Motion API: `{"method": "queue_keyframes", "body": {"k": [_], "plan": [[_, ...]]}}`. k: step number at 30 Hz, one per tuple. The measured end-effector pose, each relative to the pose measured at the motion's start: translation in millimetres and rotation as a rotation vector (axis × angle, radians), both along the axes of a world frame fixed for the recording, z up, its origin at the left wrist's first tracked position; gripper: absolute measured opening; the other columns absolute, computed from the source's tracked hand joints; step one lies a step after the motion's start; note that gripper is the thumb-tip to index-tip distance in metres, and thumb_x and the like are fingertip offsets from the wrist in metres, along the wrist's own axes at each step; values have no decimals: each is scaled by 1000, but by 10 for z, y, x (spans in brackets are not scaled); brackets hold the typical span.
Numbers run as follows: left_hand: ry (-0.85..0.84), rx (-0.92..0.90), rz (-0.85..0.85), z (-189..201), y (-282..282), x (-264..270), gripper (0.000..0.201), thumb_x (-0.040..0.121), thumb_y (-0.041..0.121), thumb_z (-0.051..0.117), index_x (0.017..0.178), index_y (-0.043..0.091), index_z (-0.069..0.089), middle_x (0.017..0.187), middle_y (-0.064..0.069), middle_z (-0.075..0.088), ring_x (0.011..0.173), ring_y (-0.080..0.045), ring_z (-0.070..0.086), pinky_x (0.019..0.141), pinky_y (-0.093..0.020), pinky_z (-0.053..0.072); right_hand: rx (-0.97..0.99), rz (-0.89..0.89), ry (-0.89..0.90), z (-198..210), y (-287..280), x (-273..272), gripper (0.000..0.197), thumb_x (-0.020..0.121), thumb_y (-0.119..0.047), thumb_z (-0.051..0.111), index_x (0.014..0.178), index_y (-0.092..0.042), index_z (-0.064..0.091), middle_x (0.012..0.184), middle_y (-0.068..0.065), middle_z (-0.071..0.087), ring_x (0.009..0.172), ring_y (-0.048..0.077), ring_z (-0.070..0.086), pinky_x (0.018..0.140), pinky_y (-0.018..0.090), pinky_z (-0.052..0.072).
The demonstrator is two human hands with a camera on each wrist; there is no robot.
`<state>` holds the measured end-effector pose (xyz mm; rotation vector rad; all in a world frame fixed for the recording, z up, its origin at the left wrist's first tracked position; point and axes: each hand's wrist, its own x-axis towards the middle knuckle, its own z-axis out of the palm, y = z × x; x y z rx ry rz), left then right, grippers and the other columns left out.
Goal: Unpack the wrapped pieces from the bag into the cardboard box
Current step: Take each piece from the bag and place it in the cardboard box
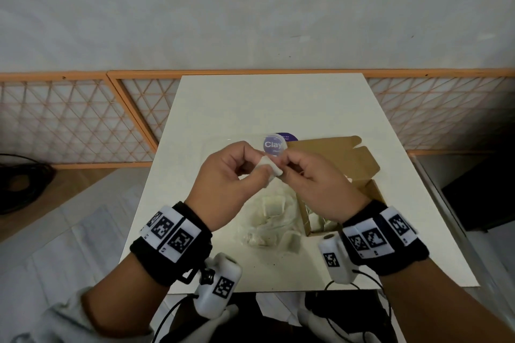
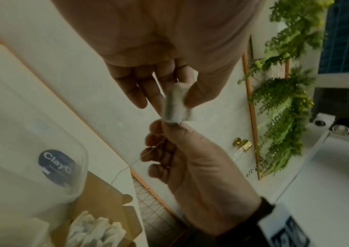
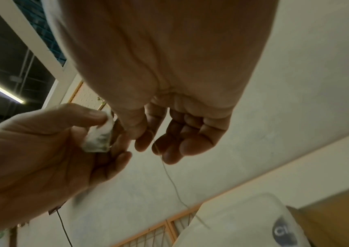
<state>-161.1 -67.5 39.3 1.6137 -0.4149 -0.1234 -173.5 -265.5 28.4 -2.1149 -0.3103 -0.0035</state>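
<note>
Left hand (image 1: 223, 175) is pinching a small white wrapped piece (image 1: 271, 166) between thumb and fingers, up in the air over the table (image 1: 223, 108). Right hand (image 1: 315, 184) pinches the piece's other end, with a thin thread (image 3: 173, 182) trailing from its fingers. Under them lies the clear bag (image 1: 267, 220) with more pieces, and just right of it the open cardboard box (image 1: 359, 164).

Studio-like room: white table (image 1: 223, 108), lattice panels (image 1: 69, 125), hanging greenery (image 2: 285, 100).
</note>
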Motion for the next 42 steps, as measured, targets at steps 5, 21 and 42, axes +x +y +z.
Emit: {"method": "queue_keyframes", "body": {"k": [5, 21, 42], "plan": [[84, -35, 5, -6, 32, 12, 7, 85, 7, 75, 85, 7, 68, 94, -28, 73, 80, -56, 55, 77, -50, 52, 53, 0, 91, -221, -32, -136, 8, 102, -27, 67, 95, -27, 71, 79, -17, 67, 70, 3, 59, 67, 25, 48], [210, -17, 0, -65, 75, -97, 18, 95, -9, 63, 89, 8, 65, 97, -15, 79, 75, -13, 65, 71, -22, 52, -873, 203, 198, -1215, -37, -387, 28, 103, -20, 48, 126, -32, 60, 123, -2, 64, 105, 22, 66, 79, 34, 48], [183, -81, -62, 90, -59, -160, 15, 86, -7, 75, 95, 0, 67, 95, -29, 70, 80, -43, 67, 77, -30, 57, 251, -185, 170, 257, -463, -345, 5, 98, -18, 72, 94, -14, 70, 80, 16, 70, 66, 18, 64, 64, 25, 55]]}}
